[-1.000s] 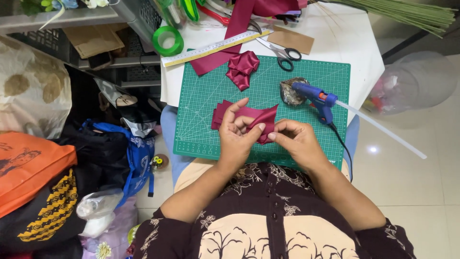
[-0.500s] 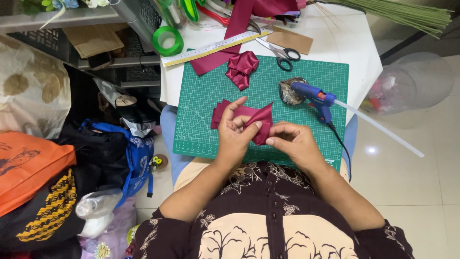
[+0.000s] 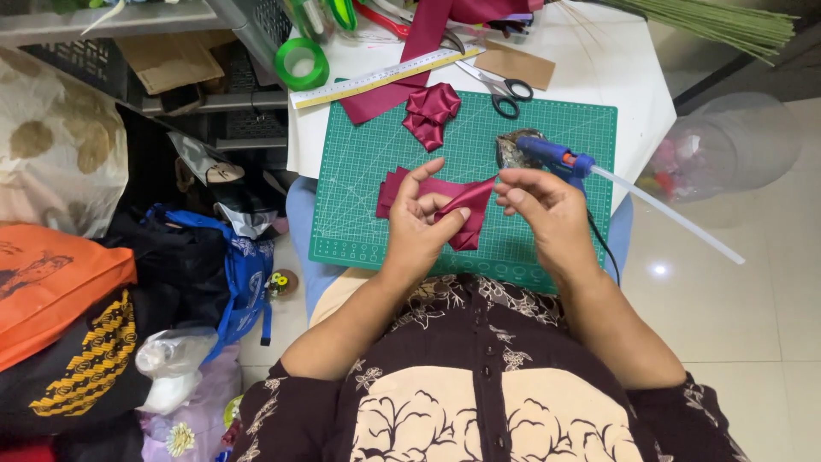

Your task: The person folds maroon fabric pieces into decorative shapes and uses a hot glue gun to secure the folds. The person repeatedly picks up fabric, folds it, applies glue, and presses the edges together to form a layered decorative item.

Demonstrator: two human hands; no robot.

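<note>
My left hand (image 3: 422,224) and my right hand (image 3: 545,212) both pinch a folded piece of maroon ribbon (image 3: 464,208) just above a green cutting mat (image 3: 368,175). The left thumb and fingers grip the fold near its middle. The right fingertips pull one corner up and to the right. More maroon pieces lie flat under the left hand. A finished ribbon rosette (image 3: 430,112) rests on the mat's far edge. A blue glue gun (image 3: 554,157) with a long clear glue stick lies just beyond my right hand.
Scissors (image 3: 501,88), a yellow ruler (image 3: 376,79), a long maroon ribbon strip (image 3: 402,68) and a green tape roll (image 3: 302,64) sit on the white table. Green stems (image 3: 718,21) lie at the far right. Bags (image 3: 60,291) crowd the floor on the left; a clear plastic container (image 3: 727,150) stands at the right.
Both hands have lifted off the mat. My right hand moved right and up, drawing a ribbon corner out, while the left keeps the fold pinched.
</note>
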